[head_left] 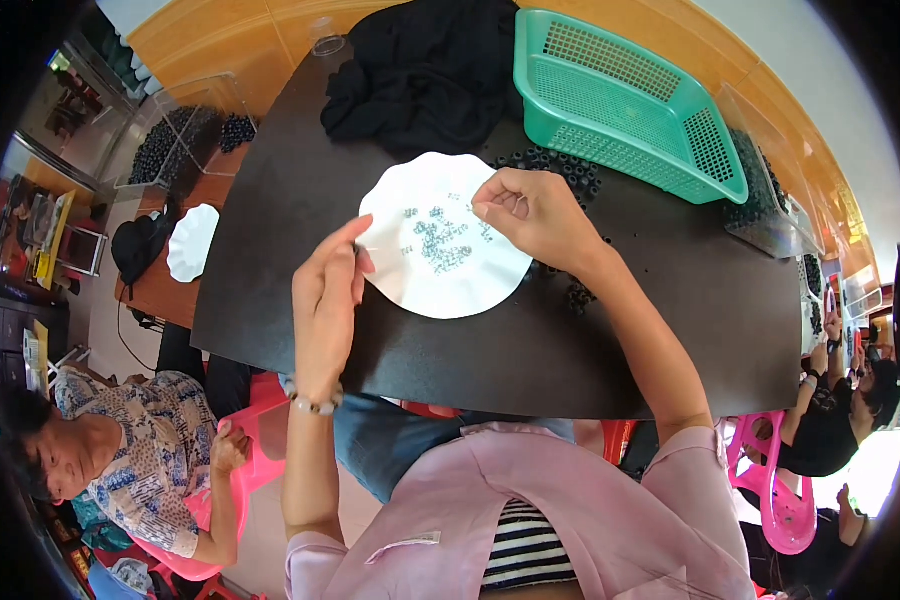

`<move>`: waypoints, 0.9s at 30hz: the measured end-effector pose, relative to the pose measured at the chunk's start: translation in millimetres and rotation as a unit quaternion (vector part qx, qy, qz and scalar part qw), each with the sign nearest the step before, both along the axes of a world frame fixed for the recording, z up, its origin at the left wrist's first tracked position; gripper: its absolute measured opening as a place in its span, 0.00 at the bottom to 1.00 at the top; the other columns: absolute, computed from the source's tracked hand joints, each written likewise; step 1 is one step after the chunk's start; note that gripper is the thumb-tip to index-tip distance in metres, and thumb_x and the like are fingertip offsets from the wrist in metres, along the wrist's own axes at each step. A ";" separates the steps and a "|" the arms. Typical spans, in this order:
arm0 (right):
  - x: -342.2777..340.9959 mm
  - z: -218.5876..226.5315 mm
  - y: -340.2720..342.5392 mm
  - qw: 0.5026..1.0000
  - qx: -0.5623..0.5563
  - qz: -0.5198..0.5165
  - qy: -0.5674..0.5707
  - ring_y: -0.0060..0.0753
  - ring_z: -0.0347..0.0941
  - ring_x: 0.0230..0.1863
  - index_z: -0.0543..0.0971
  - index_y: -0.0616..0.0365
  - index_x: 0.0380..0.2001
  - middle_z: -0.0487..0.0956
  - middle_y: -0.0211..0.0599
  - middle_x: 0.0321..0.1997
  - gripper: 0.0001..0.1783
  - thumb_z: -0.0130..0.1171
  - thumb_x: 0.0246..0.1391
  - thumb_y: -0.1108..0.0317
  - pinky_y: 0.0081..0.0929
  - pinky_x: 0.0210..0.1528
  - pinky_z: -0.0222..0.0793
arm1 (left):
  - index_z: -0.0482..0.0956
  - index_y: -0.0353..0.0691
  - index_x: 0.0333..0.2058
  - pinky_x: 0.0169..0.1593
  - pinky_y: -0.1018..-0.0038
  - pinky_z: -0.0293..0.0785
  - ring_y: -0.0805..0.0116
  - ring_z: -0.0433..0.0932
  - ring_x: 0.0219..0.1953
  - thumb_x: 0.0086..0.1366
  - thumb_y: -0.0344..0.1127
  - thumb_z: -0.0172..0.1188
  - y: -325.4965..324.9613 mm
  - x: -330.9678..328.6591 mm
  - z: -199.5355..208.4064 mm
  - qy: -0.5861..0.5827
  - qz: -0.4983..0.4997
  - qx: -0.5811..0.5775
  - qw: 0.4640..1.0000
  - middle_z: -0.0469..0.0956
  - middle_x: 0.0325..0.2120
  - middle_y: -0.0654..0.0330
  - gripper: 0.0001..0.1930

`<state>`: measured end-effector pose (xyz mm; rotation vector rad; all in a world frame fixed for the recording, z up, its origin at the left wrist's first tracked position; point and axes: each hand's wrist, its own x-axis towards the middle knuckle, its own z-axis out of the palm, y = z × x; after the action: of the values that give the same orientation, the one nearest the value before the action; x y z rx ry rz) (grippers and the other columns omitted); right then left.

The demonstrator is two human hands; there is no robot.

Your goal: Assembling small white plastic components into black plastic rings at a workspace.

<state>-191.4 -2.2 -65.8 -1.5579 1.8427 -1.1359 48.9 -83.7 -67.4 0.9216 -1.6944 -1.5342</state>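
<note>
A white plate with a scalloped rim (pixel 400 285) lies on the dark table, bearing a cluster of tiny silvery-grey pieces (pixel 438 240) at its middle. My left hand (pixel 328 285) is at the plate's left edge, thumb and fingers drawn together near a small dark speck and a thin pale line; what it grips is too small to name. Over the plate's right side, my right hand (pixel 535 215) is closed in a pinch, and whatever it holds is hidden by the fingers. Behind that hand, many small black round parts (pixel 570 168) are spread on the table.
A green perforated basket (pixel 625 140) stands at the back right, beside a clear bin of black parts (pixel 770 200). Black cloth (pixel 420 75) is heaped at the back. Another white plate (pixel 192 243) and a clear bin (pixel 175 140) are at left. A seated person (pixel 150 440) is lower left.
</note>
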 end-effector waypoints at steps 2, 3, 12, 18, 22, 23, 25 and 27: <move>1.5 2.9 6.0 0.999 0.024 0.003 -0.024 0.13 0.67 0.26 0.80 0.64 0.32 0.77 0.26 0.24 0.07 0.63 0.52 0.71 0.16 0.31 0.64 | 0.75 0.33 0.51 0.28 0.87 0.60 0.85 0.64 0.23 0.69 0.33 0.48 15.6 9.4 4.8 0.058 -0.004 0.089 0.994 0.74 0.27 0.65 0.15; 3.2 4.6 9.8 0.999 0.026 0.005 -0.025 0.13 0.67 0.26 0.80 0.64 0.32 0.77 0.26 0.24 0.07 0.63 0.52 0.71 0.16 0.31 0.64 | 0.75 0.33 0.51 0.28 0.87 0.60 0.85 0.64 0.23 0.69 0.33 0.48 25.7 10.5 4.2 0.057 -0.002 0.091 0.994 0.74 0.27 0.65 0.15; 8.4 9.5 22.4 0.999 0.011 0.018 0.041 0.19 0.68 0.28 0.81 0.61 0.34 0.78 0.31 0.29 0.08 0.64 0.48 0.73 0.19 0.31 0.63 | 0.77 0.33 0.43 0.28 0.85 0.62 0.82 0.67 0.23 0.65 0.32 0.56 57.9 0.2 -3.8 0.137 -0.027 0.179 0.974 0.79 0.29 0.59 0.11; 13.2 -0.4 14.8 0.989 -0.009 0.060 0.135 0.35 0.73 0.36 0.82 0.56 0.35 0.80 0.35 0.32 0.10 0.64 0.46 0.72 0.30 0.37 0.68 | 0.78 0.33 0.42 0.27 0.85 0.61 0.83 0.66 0.22 0.65 0.32 0.57 52.3 2.4 -5.2 0.093 -0.010 0.151 0.984 0.79 0.28 0.62 0.10; 16.8 -9.2 9.4 0.966 -0.008 0.093 0.241 0.38 0.74 0.36 0.82 0.54 0.33 0.80 0.35 0.31 0.09 0.64 0.45 0.71 0.32 0.38 0.69 | 0.78 0.33 0.42 0.27 0.86 0.61 0.86 0.65 0.22 0.65 0.31 0.57 49.7 3.6 -8.0 0.090 -0.011 0.155 0.984 0.79 0.28 0.62 0.10; 16.3 -10.7 7.5 0.960 0.010 0.098 0.264 0.39 0.74 0.36 0.82 0.53 0.33 0.80 0.35 0.30 0.09 0.64 0.45 0.71 0.32 0.38 0.69 | 0.78 0.33 0.42 0.27 0.86 0.60 0.86 0.65 0.22 0.65 0.30 0.56 48.8 3.3 -8.5 0.090 -0.013 0.151 0.984 0.79 0.28 0.63 0.10; 15.3 -9.9 7.1 0.962 0.009 0.098 0.254 0.38 0.74 0.35 0.82 0.54 0.32 0.80 0.35 0.30 0.08 0.64 0.45 0.71 0.32 0.38 0.69 | 0.78 0.33 0.43 0.26 0.86 0.60 0.86 0.65 0.22 0.64 0.30 0.56 46.6 2.4 -8.2 0.089 -0.014 0.148 0.985 0.79 0.28 0.63 0.10; 14.1 -7.5 7.7 0.965 0.009 0.097 0.244 0.38 0.74 0.34 0.82 0.54 0.32 0.80 0.36 0.30 0.08 0.65 0.45 0.71 0.31 0.38 0.69 | 0.79 0.33 0.41 0.25 0.86 0.59 0.86 0.64 0.21 0.64 0.30 0.56 43.6 0.6 -5.3 0.092 -0.011 0.143 0.985 0.78 0.26 0.64 0.09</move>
<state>-177.3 5.5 -73.3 -2.0925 1.9245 -0.6827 49.6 -40.1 -72.8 0.8735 -1.3826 -1.8501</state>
